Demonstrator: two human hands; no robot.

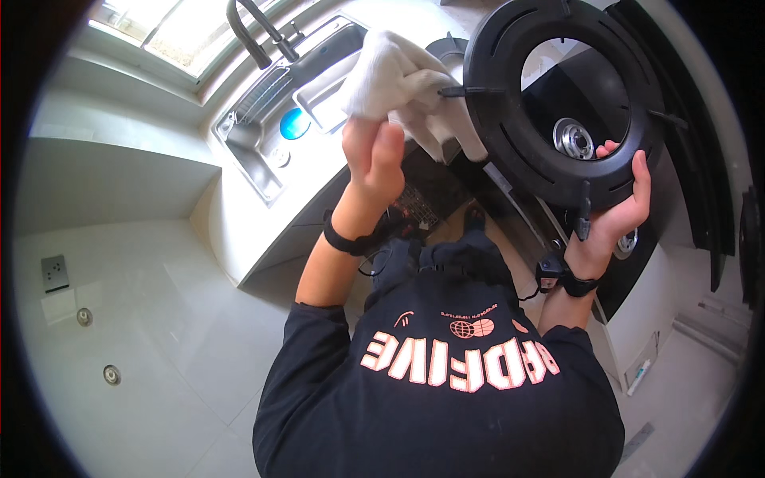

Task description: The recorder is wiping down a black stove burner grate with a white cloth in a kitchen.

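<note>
My right hand (621, 209) grips the lower rim of a round black pan support (502, 143) from a gas hob, thumb on the near face. The ring is raised and tilted, with short prongs around it. My left hand (376, 155) is closed on a bunched white knitted cloth (394, 77), whose finger-like folds hang down. The cloth meets the ring's left prong in the picture; whether they touch, I cannot tell. Through the ring's opening shows a metal burner (574, 138) on the black glass hob (588, 77).
To the left is a stainless steel sink (269, 185) with a tall faucet (257, 45), a wire rack (261, 95) and a blue round object (294, 123). Another pan support (448, 46) lies behind the cloth. A second burner (626, 244) shows below my right hand. Black panels (687, 119) rise at right.
</note>
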